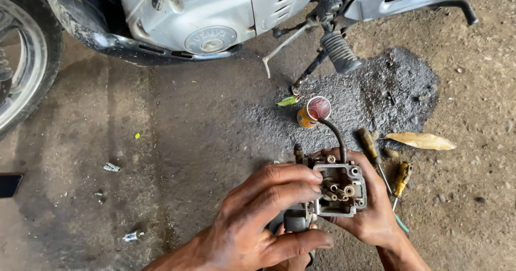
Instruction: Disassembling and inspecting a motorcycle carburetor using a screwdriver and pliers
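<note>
A carburetor (338,188) is being held just above the dirt ground (204,142), near and right of centre, with its open underside facing up and its brass jets showing. The left hand (258,217) is gripping it from the left, fingers (290,182) lying across the top edge and the thumb curling under a dark fitting low on the body. The right hand (376,212) is cupping it from the right and below, clasping the body. A black hose (336,134) is rising from the carburetor's far side and curving toward a small can (313,111) that is standing just beyond, holding reddish liquid. The can is sitting on a dark wet patch (376,94) of ground. Two yellow-handled screwdrivers (400,179) are lying just right of the right hand, and a dry leaf (422,140) is lying farther right. At the far edge a motorcycle (204,18) is standing, its kick lever (338,51) hanging over the patch and its wheel (21,56) showing at far left. Small metal bits (131,236) are lying on the ground to the left.
</note>
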